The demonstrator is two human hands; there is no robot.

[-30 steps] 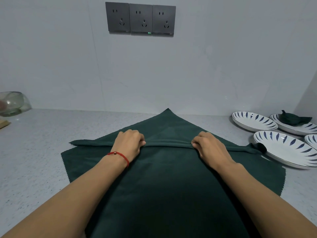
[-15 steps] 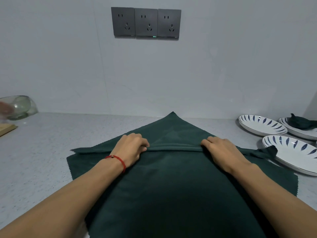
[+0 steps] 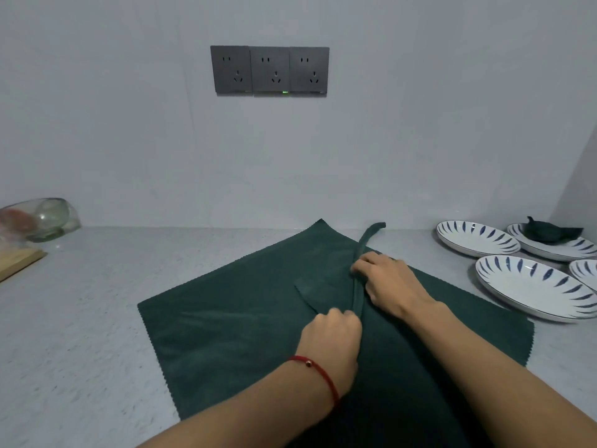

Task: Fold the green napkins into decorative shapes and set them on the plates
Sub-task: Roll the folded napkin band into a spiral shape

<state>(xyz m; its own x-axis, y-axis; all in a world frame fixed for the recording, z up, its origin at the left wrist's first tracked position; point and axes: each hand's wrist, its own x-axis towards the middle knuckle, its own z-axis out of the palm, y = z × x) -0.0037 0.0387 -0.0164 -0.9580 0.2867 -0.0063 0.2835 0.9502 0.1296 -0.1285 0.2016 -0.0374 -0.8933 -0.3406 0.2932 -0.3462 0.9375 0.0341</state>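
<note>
A rolled green napkin (image 3: 359, 279) runs away from me as a thin strip on top of a large flat green napkin (image 3: 232, 321) spread on the counter. My left hand (image 3: 332, 334), with a red cord at the wrist, grips the strip's near end. My right hand (image 3: 387, 282) pinches the strip at its middle, and the far end (image 3: 374, 229) sticks up free. A loose flat flap lies to the left of the strip. Several white plates with blue marks stand at the right: a near plate (image 3: 529, 286), a far plate (image 3: 475, 237), and a plate (image 3: 578, 248) bearing a folded green napkin (image 3: 552, 231).
A glass bowl (image 3: 42, 218) lies tipped at the back left beside a wooden board (image 3: 16, 260). Three grey wall sockets (image 3: 269, 71) sit above the counter. A side wall closes the right corner behind the plates. Bare grey counter (image 3: 80, 318) stretches to the left.
The rolled strip lay crosswise with a hand near each end; now it points away from me. My left hand has swung right and nearer, my right hand stays on the strip.
</note>
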